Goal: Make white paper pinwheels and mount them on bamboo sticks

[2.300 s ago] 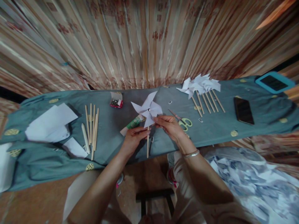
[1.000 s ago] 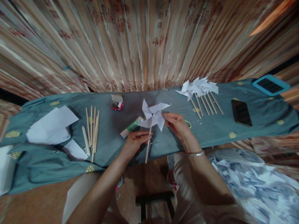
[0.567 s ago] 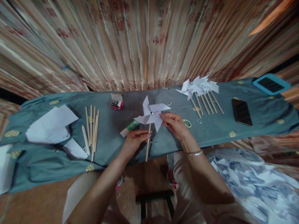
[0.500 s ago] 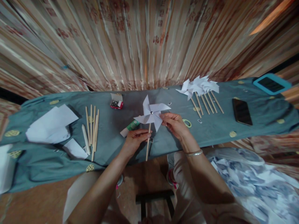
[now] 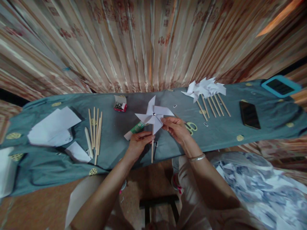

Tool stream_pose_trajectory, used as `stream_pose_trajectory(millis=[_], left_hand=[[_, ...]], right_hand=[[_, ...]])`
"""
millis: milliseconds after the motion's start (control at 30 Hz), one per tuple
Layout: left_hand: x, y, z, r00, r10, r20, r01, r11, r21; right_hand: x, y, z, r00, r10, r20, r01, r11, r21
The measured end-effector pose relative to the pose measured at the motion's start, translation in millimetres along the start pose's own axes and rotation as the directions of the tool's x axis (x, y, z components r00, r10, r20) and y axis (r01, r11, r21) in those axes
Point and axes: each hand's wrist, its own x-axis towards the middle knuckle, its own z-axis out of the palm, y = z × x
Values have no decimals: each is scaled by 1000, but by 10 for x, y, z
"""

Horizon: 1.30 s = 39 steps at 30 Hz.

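Note:
A white paper pinwheel (image 5: 154,118) with a shiny pin at its centre is held up in front of me on a wooden stick. My left hand (image 5: 141,143) pinches the stick just below the paper blades. With thumb and fingertips, my right hand (image 5: 176,127) grips the edge of one blade on the right side. Behind my left hand lies a green and white glue tube (image 5: 134,130), partly covered. Green-handled scissors (image 5: 191,127) rest beyond my right hand, their blades mostly hidden by it.
Wooden sticks (image 5: 96,134), a white rod (image 5: 88,142) and white paper sheets (image 5: 52,127) lie left. A small open box of pins (image 5: 120,104) stands at the back. Right are several pinwheels (image 5: 208,88), a phone (image 5: 249,115) and a blue-framed device (image 5: 280,86). A bag of paper scraps (image 5: 259,188) sits lower right.
The pinwheel's blades have turned slightly, and my right hand has shifted a little left with the blade. More of the scissors' handles now shows. My left hand keeps its pinch on the stick.

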Motion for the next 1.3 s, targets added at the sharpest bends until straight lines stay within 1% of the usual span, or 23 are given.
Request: stream_pose_trajectory(millis=[200, 400, 500, 967, 1300], left_hand=[[-12, 1, 8, 1000, 4, 5, -4, 1000, -18], [-13, -16, -4, 1000, 9, -20, -9, 1000, -23], [-12, -13, 1, 1000, 1, -5, -1, 999, -41], [-33, 8, 16, 999, 14, 34, -12, 998, -55], [-31, 4, 15, 1000, 3, 29, -2, 999, -42]], right_hand=[[4, 52, 19, 1000, 31, -3, -30, 998, 50], [15, 113, 39, 998, 54, 12, -55, 996, 77], [12, 130, 55, 998, 66, 9, -66, 993, 94], [-17, 131, 109, 997, 75, 3, -75, 996, 45], [-16, 134, 114, 996, 84, 13, -84, 996, 7]])
